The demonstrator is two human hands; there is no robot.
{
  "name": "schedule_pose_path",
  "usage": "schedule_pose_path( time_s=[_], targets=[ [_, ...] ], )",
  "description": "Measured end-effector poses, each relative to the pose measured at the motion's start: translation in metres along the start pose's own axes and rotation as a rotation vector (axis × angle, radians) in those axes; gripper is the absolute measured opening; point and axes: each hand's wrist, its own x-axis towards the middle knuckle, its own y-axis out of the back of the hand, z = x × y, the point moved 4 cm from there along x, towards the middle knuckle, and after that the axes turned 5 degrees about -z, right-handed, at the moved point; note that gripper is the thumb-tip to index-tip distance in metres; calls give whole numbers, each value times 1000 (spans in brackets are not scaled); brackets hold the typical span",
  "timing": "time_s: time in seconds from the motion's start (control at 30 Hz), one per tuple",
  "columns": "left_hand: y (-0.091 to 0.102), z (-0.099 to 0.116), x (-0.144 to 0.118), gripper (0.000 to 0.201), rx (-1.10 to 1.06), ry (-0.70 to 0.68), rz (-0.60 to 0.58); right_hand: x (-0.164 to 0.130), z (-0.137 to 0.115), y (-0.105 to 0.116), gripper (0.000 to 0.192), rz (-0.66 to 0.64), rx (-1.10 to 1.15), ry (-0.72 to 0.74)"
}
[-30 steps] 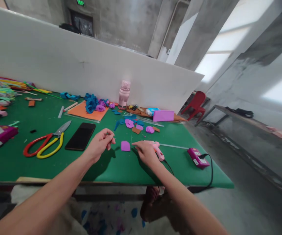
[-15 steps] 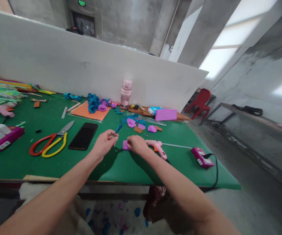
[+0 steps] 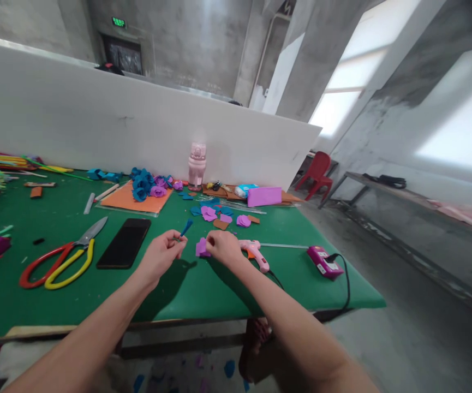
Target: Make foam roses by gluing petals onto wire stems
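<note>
Pinched in my left hand [image 3: 164, 252], held above the table, is a small blue fringed paper tuft [image 3: 187, 226] pointing up and to the right. My right hand [image 3: 222, 245] is low over the table to its right. Its closed fingertips are at a small purple paper piece [image 3: 202, 248], whose right part they hide. Just right of that hand lies a pink glue gun [image 3: 256, 254], partly behind the wrist. Cut purple petals [image 3: 208, 213] and blue petals [image 3: 224, 210] lie beyond both hands.
Left of my hands lie a black phone [image 3: 124, 243] and red-and-yellow-handled scissors [image 3: 66, 256]. Blue paper flowers [image 3: 141, 184] rest on an orange sheet [image 3: 127, 197]. A pink bottle [image 3: 197, 166] stands by the white partition [image 3: 137, 114]. A cabled purple box [image 3: 324, 263] sits right.
The view has shifted, so the table things appear further left and slightly lower. My left hand still holds the blue tuft; my right hand stays by the purple paper, which shows a little more.
</note>
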Motion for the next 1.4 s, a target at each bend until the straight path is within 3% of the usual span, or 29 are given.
schedule_pose_path(
  time_s=[0.1, 0.17, 0.3, 0.47, 0.53, 0.73, 0.87, 0.97, 1.03, 1.13, 1.2, 1.3, 1.4],
  targets=[
    [-1, -2, 1, 21, 1, 22, -3, -5, 15, 7, 12, 161, 295, -72],
    [-1, -3, 1, 23, -5, 61, -1, -11, 25, 4, 9, 220, 613, -111],
    [-6, -4, 0, 31, -54, 167, -9, -30, 22, -17, 18, 127, 1362, -200],
    [-25, -3, -8, 39, -76, 226, -122, -55, -8, -32, 24, 38, 1772, -246],
    [-32, -2, -11, 37, -101, 211, -179, -61, -16, -34, 23, 30, 1823, -238],
    [-30, -2, -10, 25, 44, 132, -164, -69, -11, -34, 36, -37, 1721, -237],
    [-29, -2, -6, 19, 218, 18, -190, -73, -11, -36, 35, -98, 1430, -185],
    [-30, -5, -6, 18, 269, 11, -201, -80, -10, -32, 32, -123, 1282, -168],
    [-30, -8, -5, 18, 288, 13, -218, -86, 2, -18, 29, -17, 1091, -151],
    [-29, -14, -3, 17, 325, 51, -252, -99, 47, 19, 26, 348, 633, -211],
    [-29, -19, 0, 17, 316, 93, -291, -105, 82, 35, 26, 422, 393, -319],
    [-30, -23, 3, 18, 290, 128, -326, -101, 124, 35, 29, 231, 220, -402],
    [-31, -24, 4, 18, 336, 141, -303, -88, 138, 21, 24, -59, 208, -383]
  ],
)
